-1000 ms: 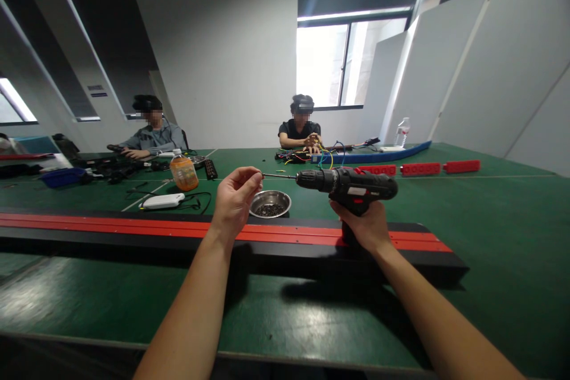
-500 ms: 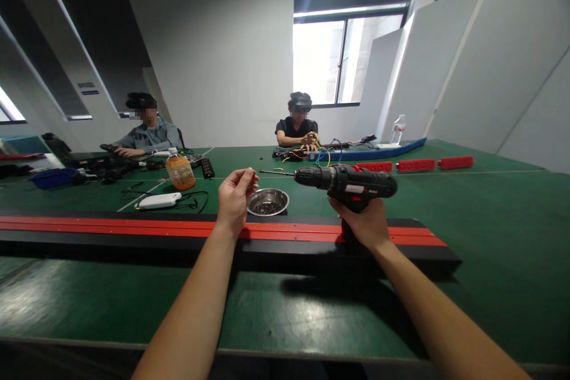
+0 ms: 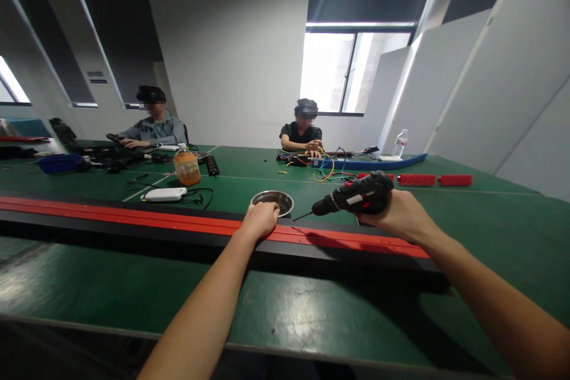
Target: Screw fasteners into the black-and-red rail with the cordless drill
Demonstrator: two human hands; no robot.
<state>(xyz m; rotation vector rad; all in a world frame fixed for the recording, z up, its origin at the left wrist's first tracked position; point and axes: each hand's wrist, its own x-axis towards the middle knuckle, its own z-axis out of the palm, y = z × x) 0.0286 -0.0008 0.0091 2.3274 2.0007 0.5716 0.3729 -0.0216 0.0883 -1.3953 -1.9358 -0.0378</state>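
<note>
My right hand grips a black cordless drill by its handle. The long bit slants down to the left, its tip just above the red strip of a long black-and-red bar. My left hand is closed, its fingers curled at the near rim of a round metal bowl. Whatever the fingertips hold is hidden. The hand covers the front of the bowl and much of its inside. The bar lies across the green table, in front of the bowl.
Behind the bar stand an orange drink bottle and a white device with a cable. Red blocks and a long blue piece lie at the right. Two people sit across the table, one near coloured wires.
My left hand has come down from beside the bowl to its near rim. The drill has moved right and tipped, so its bit points downward instead of level.
</note>
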